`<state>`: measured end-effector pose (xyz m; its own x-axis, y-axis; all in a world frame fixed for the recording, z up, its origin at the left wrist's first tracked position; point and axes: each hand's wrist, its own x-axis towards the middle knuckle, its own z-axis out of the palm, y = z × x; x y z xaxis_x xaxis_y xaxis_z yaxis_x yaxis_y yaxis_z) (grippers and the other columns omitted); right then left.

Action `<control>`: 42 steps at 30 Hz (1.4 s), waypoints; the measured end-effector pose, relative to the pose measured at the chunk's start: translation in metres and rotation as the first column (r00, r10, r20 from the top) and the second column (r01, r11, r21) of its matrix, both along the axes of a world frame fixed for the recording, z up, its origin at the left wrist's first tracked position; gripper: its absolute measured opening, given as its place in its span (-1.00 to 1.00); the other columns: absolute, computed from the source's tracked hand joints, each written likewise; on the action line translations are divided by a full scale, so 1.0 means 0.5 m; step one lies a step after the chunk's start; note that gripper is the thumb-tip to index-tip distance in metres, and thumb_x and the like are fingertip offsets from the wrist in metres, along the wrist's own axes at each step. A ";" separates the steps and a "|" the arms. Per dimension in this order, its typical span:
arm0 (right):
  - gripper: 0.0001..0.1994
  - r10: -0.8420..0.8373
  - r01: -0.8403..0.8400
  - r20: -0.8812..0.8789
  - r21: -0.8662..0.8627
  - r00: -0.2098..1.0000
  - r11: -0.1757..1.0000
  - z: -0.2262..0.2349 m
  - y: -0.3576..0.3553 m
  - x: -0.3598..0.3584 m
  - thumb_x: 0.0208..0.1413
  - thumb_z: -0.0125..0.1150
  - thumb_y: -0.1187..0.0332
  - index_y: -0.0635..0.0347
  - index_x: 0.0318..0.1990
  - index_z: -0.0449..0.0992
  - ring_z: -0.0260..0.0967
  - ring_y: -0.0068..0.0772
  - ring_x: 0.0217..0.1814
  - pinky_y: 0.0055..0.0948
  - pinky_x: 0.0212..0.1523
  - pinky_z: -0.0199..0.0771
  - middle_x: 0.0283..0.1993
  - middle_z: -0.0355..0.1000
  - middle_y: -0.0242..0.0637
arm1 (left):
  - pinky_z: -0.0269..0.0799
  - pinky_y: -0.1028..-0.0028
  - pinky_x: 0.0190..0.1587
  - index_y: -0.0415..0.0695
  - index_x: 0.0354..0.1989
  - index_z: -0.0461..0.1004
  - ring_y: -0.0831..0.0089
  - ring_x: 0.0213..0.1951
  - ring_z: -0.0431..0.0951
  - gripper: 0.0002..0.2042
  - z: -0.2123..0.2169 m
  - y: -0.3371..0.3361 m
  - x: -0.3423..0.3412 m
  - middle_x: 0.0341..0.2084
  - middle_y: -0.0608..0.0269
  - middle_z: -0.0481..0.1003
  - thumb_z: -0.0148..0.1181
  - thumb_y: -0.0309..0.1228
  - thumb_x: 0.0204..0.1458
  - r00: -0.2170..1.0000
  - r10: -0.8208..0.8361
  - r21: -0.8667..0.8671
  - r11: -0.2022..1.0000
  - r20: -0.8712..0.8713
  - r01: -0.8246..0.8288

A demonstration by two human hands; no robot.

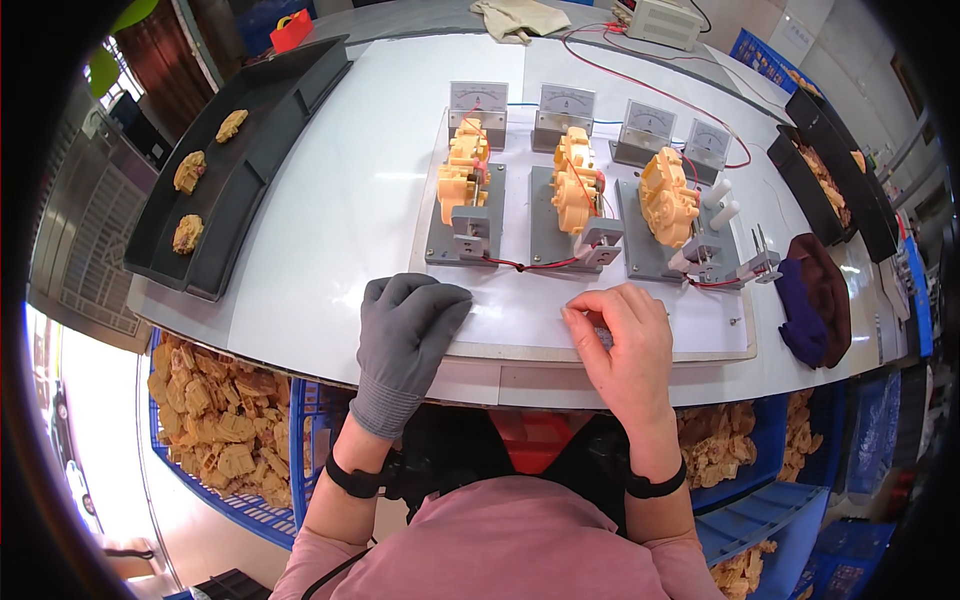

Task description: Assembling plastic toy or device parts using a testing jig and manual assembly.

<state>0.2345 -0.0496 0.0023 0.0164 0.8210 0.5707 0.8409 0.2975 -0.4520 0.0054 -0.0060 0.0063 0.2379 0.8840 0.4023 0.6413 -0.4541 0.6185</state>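
Note:
My left hand (408, 325), in a grey knitted glove, rests at the front of a white board (470, 349) with its fingers bent and pressed together. My bare right hand (630, 345) lies farther right on the board, fingers curled in toward the thumb; nothing shows in either hand. Beyond them, yellow plastic gear housings sit on grey test fixtures: a left housing (463, 180), a middle housing (575, 190) and a right housing (668, 198). Red and black wires (530, 266) link the fixtures. Several analog panel meters (478, 98) stand behind.
At the left, a black tray (215, 272) holds three yellow housings. Dark cloths (815, 300) and black bins (812, 185) lie at the right. Blue crates (245, 497) full of yellow parts stand below the table. A power supply (660, 22) and red tape dispenser (291, 31) are at the back.

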 end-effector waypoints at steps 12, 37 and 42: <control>-0.89 0.002 -0.002 0.001 0.009 1.000 1.000 0.000 0.000 0.001 0.04 0.38 0.34 0.06 -0.34 0.55 0.36 -0.33 -0.36 -0.30 -0.26 0.22 -0.44 0.40 -0.43 | 0.32 0.33 -0.03 -0.13 -0.28 0.61 0.22 -0.15 0.37 -0.92 0.002 0.005 0.009 -0.31 0.21 0.51 0.24 -0.46 0.08 1.000 0.026 0.003 1.000 -0.018 -0.026; -0.55 0.299 -0.285 -0.388 0.094 0.872 0.954 0.039 0.052 -0.122 0.11 0.34 0.42 0.24 0.15 0.36 0.35 -0.18 -0.08 -0.28 -0.03 0.40 -0.03 0.37 -0.12 | 0.34 0.25 -0.09 -0.04 -0.24 0.63 0.14 -0.20 0.45 -0.88 -0.013 0.007 0.001 -0.32 0.25 0.56 0.31 -0.37 0.05 1.000 0.025 0.084 0.996 0.005 -0.025; -0.52 0.320 -0.311 -0.440 0.094 0.839 0.946 0.028 0.079 -0.145 0.13 0.32 0.43 0.22 0.19 0.32 0.33 -0.22 -0.07 -0.30 -0.01 0.40 -0.05 0.34 -0.14 | 0.31 0.27 0.01 -0.12 -0.12 0.57 0.13 -0.14 0.39 -0.81 0.002 0.006 -0.018 -0.27 0.16 0.52 0.23 -0.42 0.09 0.998 -0.065 0.049 0.997 0.010 0.065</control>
